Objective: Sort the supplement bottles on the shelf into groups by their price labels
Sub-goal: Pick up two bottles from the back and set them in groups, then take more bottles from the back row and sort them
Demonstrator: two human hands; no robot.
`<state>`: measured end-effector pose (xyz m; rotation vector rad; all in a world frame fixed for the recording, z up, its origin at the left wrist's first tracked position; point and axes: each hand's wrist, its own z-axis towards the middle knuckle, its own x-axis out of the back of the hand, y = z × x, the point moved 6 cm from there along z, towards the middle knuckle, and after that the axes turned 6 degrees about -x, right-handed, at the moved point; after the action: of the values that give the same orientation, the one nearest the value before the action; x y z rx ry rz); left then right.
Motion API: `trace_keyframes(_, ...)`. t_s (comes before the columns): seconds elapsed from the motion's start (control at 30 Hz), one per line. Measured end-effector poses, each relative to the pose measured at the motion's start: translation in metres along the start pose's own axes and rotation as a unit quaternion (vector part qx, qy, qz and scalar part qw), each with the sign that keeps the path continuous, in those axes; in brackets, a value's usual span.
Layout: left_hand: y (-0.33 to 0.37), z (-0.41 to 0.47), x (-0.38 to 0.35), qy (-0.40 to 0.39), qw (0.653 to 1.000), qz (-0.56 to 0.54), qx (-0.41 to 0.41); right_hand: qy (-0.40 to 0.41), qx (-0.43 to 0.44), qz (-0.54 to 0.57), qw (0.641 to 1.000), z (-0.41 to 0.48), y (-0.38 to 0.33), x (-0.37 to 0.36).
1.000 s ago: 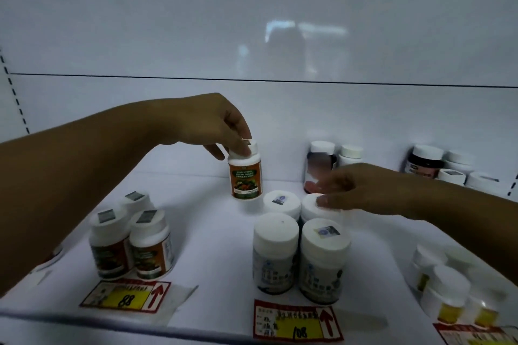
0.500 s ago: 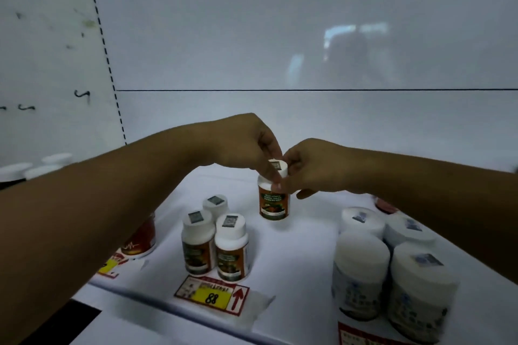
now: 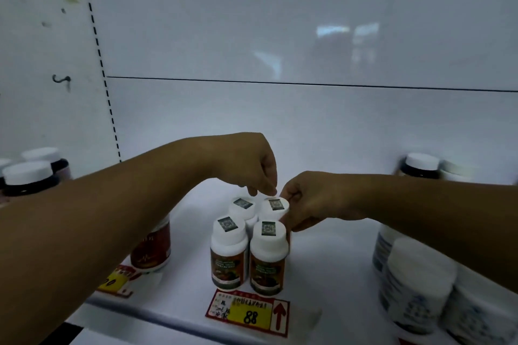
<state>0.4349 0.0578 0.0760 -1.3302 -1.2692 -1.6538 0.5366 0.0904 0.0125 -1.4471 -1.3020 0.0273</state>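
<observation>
Four small white-capped bottles with orange-and-green labels stand in a two-by-two group behind the red and yellow price label "88" (image 3: 249,314). The front pair are at front left (image 3: 228,258) and front right (image 3: 267,263); a third bottle (image 3: 242,209) stands at back left. The back right bottle (image 3: 274,209) rests on the shelf with both hands at its cap. My left hand (image 3: 252,165) reaches down from above, fingertips on the cap's far edge. My right hand (image 3: 311,199) pinches the cap's right side.
A red-labelled bottle (image 3: 152,246) stands half hidden behind my left forearm, above another yellow price label (image 3: 115,280). Dark bottles (image 3: 28,176) sit far left, large white bottles (image 3: 414,283) at the right, a dark bottle (image 3: 420,165) at the back right. The shelf's front edge (image 3: 168,322) runs below.
The orange-label bottle moved left from beside the large white bottles. My right hand joined my left on its cap, and it now stands behind the "88" group.
</observation>
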Motion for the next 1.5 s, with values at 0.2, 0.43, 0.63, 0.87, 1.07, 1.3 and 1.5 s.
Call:
trace_keyframes(0.2, 0.008, 0.005, -0.012, -0.033, 0.998, 0.043, -0.025, -0.020, -0.031, 0.030, 0.999, -0.003, 0.005, -0.003)
trace_keyframes(0.43, 0.018, 0.014, -0.010, -0.038, 0.996, 0.084, -0.019, 0.059, 0.021, 0.010, 0.998, -0.031, 0.001, 0.036)
trace_keyframes(0.63, 0.067, 0.059, -0.007, -0.002, 0.996, 0.072, -0.044, 0.234, 0.046, 0.103, 0.966, -0.104, 0.064, 0.143)
trace_keyframes(0.87, 0.142, 0.142, -0.028, 0.004, 0.991, 0.082, -0.102, 0.381, -0.057, 0.069, 0.920, -0.155, 0.176, 0.212)
trace_keyframes(1.07, 0.164, 0.210, -0.052, 0.027, 0.992, 0.041, -0.115, 0.388, -0.065, -0.057, 0.918, -0.131, 0.208, 0.228)
trace_keyframes(1.3, 0.159, 0.252, -0.077, 0.016, 0.996, 0.016, -0.087, 0.413, -0.010, -0.098, 0.905, -0.094, 0.223, 0.240)
trace_keyframes(1.5, 0.151, 0.240, -0.060, 0.048, 0.993, -0.107, -0.033, 0.392, 0.036, -0.032, 0.919, -0.096, 0.214, 0.245)
